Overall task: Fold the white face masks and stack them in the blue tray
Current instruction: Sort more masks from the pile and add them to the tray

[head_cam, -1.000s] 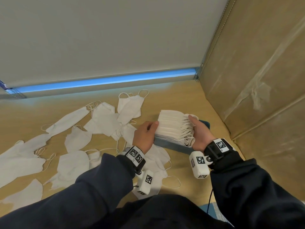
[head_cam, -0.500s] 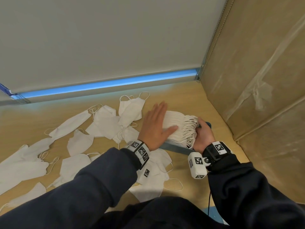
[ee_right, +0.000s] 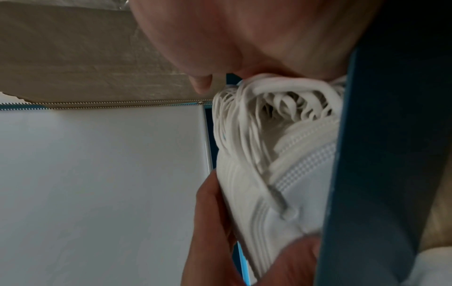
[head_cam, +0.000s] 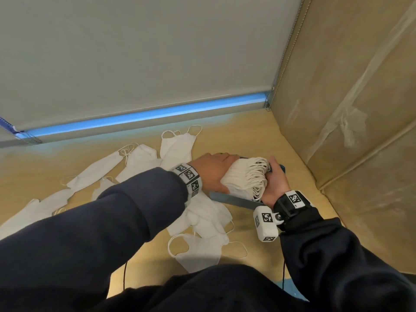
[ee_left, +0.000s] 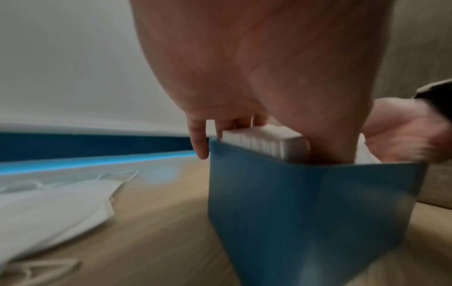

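Observation:
A thick stack of folded white masks [head_cam: 244, 176] stands on edge in the blue tray [head_cam: 234, 201] at the right of the wooden table. My left hand [head_cam: 213, 171] clasps the stack's left end; in the left wrist view the fingers [ee_left: 199, 143] reach down the far side and the thumb goes inside the tray [ee_left: 305, 203]. My right hand [head_cam: 275, 184] cups the right end, where the ear loops [ee_right: 269, 100] bunch against the palm. Part of the stack [ee_right: 300, 174] shows above the tray wall [ee_right: 379, 154].
Several loose unfolded masks [head_cam: 139, 158] lie spread over the table to the left, more [head_cam: 202, 251] in front of the tray. A cardboard wall [head_cam: 349, 131] closes the right side just past the tray. A pale blind [head_cam: 135, 64] hangs at the back.
My left hand lay flat on top of the stack half a second ago; now it clasps the stack's left end. The right hand has stayed at the ear-loop end.

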Demonstrator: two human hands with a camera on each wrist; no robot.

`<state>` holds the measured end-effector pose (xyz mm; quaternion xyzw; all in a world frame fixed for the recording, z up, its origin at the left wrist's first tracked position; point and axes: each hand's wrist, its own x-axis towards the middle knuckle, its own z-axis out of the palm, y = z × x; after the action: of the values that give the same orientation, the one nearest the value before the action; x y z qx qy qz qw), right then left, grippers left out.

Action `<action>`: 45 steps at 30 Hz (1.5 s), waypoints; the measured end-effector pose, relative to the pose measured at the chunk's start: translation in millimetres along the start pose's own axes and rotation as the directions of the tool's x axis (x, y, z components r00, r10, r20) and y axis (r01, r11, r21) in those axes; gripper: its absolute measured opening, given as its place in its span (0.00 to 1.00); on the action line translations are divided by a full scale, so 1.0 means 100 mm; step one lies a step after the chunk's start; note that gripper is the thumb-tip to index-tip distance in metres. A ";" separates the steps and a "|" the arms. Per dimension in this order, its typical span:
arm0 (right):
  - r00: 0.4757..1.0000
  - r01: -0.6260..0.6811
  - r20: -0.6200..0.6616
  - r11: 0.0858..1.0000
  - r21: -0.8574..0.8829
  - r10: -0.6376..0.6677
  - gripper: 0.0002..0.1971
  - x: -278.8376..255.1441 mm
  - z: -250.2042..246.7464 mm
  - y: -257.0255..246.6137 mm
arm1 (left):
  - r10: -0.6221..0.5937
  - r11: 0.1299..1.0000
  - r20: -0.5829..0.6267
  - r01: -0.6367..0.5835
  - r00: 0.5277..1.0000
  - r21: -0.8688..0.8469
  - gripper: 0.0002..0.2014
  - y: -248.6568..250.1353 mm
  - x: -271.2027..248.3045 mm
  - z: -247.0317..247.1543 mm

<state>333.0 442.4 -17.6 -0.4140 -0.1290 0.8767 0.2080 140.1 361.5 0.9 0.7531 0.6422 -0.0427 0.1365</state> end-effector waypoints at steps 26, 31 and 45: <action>0.999 0.034 -0.007 0.994 -0.100 -0.034 0.33 -0.03 0.07 -0.02 | -0.632 -0.109 0.234 0.214 0.739 -0.971 0.40 0.17 -0.16 0.34; 1.000 0.030 0.002 0.984 -0.176 -0.030 0.32 -0.09 0.23 0.06 | -0.679 -0.192 0.294 0.224 0.673 -0.955 0.31 0.30 -0.03 0.12; 0.931 0.163 -0.267 0.937 -0.310 -0.250 0.26 -0.42 0.28 -0.05 | -0.711 -0.327 0.335 0.131 0.618 -0.936 0.24 -0.04 -0.59 0.22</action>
<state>336.4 425.1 30.5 -0.5525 -0.2626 0.7486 0.2559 128.9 299.9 -6.5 0.0716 0.6990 0.5363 0.4675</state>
